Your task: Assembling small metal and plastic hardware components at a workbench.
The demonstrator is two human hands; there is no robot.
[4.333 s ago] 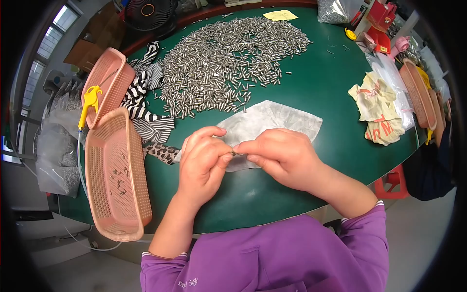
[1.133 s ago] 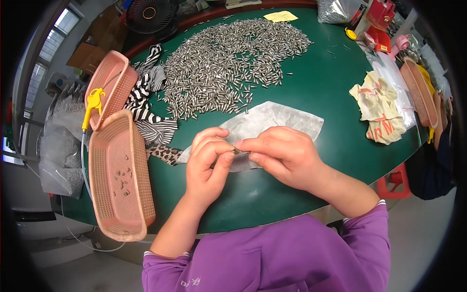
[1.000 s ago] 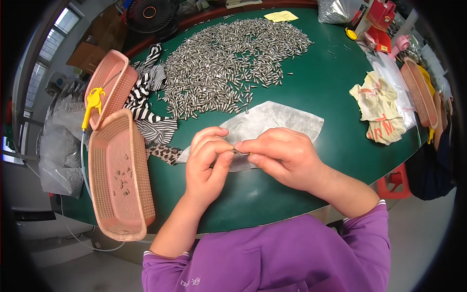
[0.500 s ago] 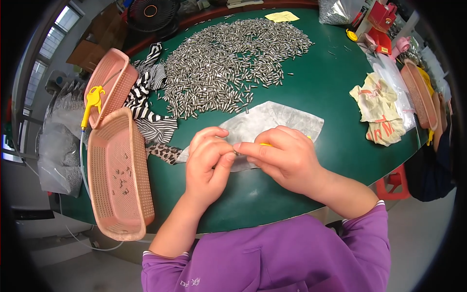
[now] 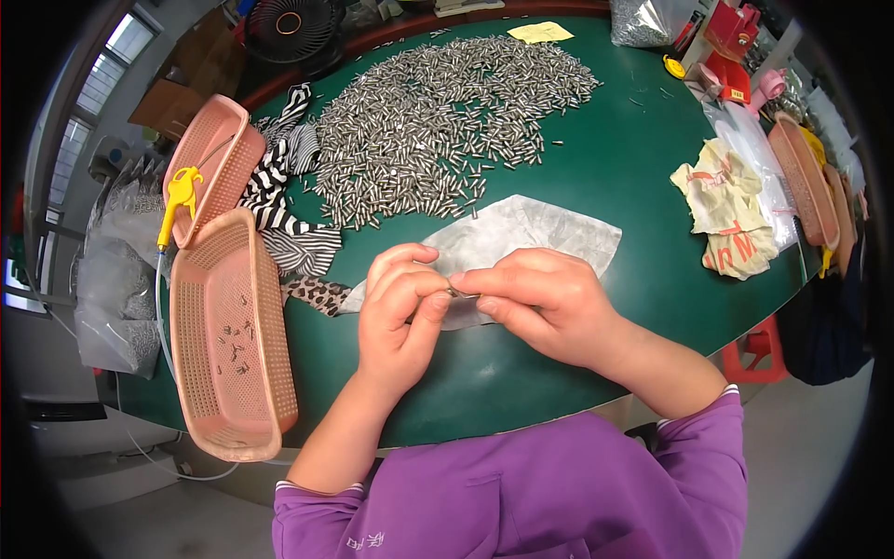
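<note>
My left hand (image 5: 402, 303) is closed, with thumb and forefinger pinched on a small metal piece (image 5: 453, 292), mostly hidden by the fingertips. My right hand (image 5: 549, 303) meets it from the right, its thumb and fingers closed around a thin shiny metal part (image 5: 469, 295) whose kind I cannot make out. The fingertips of both hands nearly touch. Below and behind them a grey-white cloth (image 5: 549, 226) lies on the green table (image 5: 615, 326). Beyond it spreads a large heap of small silvery metal pins (image 5: 438, 121).
To the left stand two pink plastic baskets, the nearer one (image 5: 284, 373) with several small pieces inside. A yellow air blow gun (image 5: 182, 196) hangs on the farther basket (image 5: 244, 154). Striped cloths (image 5: 303, 247) lie beside them. A crumpled cream cloth bag (image 5: 726, 210) is on the right.
My right fingers have shifted and straightened slightly at the left fingertips. Bits of yellow that showed at the right hand are hidden now, and more of the shiny metal part shows.
</note>
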